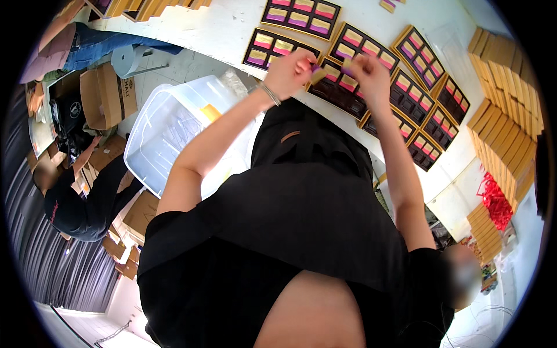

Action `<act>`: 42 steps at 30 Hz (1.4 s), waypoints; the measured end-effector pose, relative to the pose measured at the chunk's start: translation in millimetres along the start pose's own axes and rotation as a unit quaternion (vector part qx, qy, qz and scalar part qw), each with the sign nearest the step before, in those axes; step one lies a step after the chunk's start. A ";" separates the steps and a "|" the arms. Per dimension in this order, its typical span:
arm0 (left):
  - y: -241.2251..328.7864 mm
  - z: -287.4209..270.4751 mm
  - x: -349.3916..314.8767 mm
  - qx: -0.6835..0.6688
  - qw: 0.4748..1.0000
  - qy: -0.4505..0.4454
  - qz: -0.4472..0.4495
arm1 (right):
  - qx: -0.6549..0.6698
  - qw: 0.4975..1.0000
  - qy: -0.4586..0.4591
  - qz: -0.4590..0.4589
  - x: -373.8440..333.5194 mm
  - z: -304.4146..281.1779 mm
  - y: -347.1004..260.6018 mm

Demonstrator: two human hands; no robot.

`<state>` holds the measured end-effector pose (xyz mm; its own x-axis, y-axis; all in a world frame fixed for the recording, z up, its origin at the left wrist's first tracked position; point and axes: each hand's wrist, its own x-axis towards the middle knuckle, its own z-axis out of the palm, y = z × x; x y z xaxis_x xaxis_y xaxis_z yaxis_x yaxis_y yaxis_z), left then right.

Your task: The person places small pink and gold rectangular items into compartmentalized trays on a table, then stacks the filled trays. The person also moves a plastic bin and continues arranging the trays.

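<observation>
My left hand (292,74) is closed, with a small gold-and-purple packet (317,75) at its fingertips. My right hand (371,79) pinches another small gold-and-purple packet (347,67). Both hands are over a dark compartment tray (336,103) with a gold rim, near the table's front edge. Its far row holds gold-and-pink and gold-and-purple packets; its near compartments show bare and dark. Left of it, partly behind my left hand, lies a similar tray (250,51) with packets in it. Another filled tray (380,46) is beyond my right hand.
More packet trays (419,53) spread to the right on the white table (223,26). Stacks of gold-edged boxes (503,130) and red ribbon (495,200) line the right side. A clear plastic bin (152,145) stands at my left. Two other people are on the left side.
</observation>
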<state>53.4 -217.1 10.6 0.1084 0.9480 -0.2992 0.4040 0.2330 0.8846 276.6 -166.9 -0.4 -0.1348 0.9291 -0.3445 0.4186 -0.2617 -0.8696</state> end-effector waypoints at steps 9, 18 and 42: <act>-25.7 88.5 -43.0 -0.080 0.974 0.188 -0.101 | -0.160 0.968 0.127 -0.145 -83.7 21.9 50.2; -15.1 73.3 -56.7 0.375 0.906 0.086 0.174 | -0.405 0.872 -0.011 -0.275 -114.6 15.3 56.8; 32.5 -6.9 157.2 0.260 0.931 0.102 0.236 | -0.389 0.800 0.110 -0.444 233.5 -10.4 -22.9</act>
<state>77.3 -58.9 -5.2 0.2313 0.9522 0.1997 0.7459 -0.3054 0.5919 244.9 58.8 -57.3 -0.5629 0.7049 0.4316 0.6899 0.6883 -0.2243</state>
